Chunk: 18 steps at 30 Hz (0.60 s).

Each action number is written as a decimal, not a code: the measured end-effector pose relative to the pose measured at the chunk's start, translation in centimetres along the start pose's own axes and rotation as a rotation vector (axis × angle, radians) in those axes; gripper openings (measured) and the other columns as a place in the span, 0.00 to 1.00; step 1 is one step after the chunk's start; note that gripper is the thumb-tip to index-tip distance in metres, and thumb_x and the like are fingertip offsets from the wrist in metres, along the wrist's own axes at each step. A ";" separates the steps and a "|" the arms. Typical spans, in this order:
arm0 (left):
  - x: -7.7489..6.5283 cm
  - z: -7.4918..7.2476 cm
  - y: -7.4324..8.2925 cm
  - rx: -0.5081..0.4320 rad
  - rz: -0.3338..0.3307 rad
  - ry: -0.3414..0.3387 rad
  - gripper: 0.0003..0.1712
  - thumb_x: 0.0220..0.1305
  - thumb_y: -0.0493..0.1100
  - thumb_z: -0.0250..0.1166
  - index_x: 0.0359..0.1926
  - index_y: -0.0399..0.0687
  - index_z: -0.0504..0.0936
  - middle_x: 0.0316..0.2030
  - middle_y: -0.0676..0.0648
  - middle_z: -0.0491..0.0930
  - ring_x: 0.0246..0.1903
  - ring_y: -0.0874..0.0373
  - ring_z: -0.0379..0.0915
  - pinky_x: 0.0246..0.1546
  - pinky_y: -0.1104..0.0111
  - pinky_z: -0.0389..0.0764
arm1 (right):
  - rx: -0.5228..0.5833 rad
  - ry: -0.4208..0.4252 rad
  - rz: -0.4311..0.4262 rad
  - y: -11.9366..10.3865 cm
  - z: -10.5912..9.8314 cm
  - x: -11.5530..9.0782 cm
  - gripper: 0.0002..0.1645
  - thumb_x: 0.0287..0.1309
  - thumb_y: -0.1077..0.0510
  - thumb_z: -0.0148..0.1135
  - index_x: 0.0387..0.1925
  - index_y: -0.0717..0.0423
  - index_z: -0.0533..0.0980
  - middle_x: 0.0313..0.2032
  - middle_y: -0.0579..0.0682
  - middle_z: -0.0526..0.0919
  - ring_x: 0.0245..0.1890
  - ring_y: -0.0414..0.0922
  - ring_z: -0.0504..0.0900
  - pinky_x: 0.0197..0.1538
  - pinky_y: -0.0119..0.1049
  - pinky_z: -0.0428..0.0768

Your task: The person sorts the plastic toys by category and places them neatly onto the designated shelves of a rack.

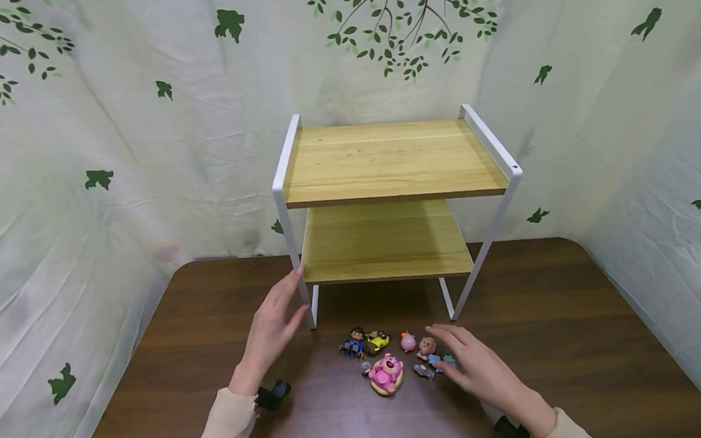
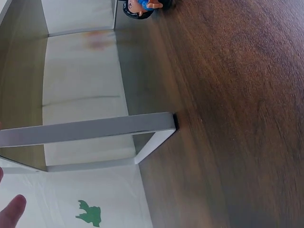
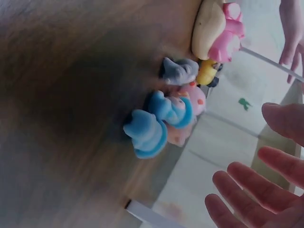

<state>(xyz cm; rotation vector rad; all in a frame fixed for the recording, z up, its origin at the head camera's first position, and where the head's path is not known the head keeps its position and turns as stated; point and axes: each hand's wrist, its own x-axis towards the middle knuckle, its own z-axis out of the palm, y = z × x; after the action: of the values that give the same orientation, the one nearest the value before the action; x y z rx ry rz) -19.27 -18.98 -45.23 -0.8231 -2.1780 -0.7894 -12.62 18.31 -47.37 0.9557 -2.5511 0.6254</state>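
Note:
My left hand (image 1: 273,327) is raised beside the front left leg of a two-tier shelf (image 1: 385,198), fingers extended, their tips overlapping the leg in the head view. Above the right side of a group of small toy figures hovers my right hand (image 1: 483,368), its fingers spread and holding nothing. Closest to it are two blue figures (image 3: 145,133), a grey figure (image 3: 179,71) and a brown-headed figure (image 1: 426,347). A pink bear figure (image 1: 386,372) stands at the front of the group. Behind it are a dark-haired doll (image 1: 353,343), a yellow toy (image 1: 377,340) and a small pink figure (image 1: 408,341).
The shelf has wooden boards and a white frame, and stands at the back of a brown table (image 1: 174,384). Pale cloth (image 1: 214,153) printed with green leaves hangs behind and at both sides. The toys lie just in front of the shelf's legs.

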 end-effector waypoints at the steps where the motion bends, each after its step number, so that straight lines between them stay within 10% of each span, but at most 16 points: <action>1: 0.0 0.1 0.0 -0.004 -0.001 0.004 0.48 0.47 0.24 0.71 0.69 0.42 0.63 0.65 0.45 0.67 0.60 0.48 0.65 0.63 0.71 0.61 | -0.001 -0.003 0.005 0.0 0.1 0.0 0.36 0.46 0.61 0.76 0.58 0.60 0.73 0.53 0.56 0.76 0.52 0.50 0.76 0.47 0.45 0.80; 18: 0.0 0.8 0.0 -0.044 -0.011 0.028 0.44 0.47 0.20 0.68 0.67 0.37 0.65 0.62 0.44 0.71 0.59 0.52 0.68 0.60 0.75 0.64 | 0.047 -0.108 0.059 0.3 1.8 -0.7 0.26 0.46 0.65 0.73 0.50 0.57 0.76 0.43 0.47 0.76 0.39 0.40 0.77 0.38 0.39 0.80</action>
<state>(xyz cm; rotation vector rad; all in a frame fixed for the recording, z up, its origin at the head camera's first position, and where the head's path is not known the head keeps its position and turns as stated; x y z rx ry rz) -19.60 -18.36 -45.70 -0.8179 -2.1489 -0.8524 -12.56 17.97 -49.26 0.9563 -2.6795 0.6698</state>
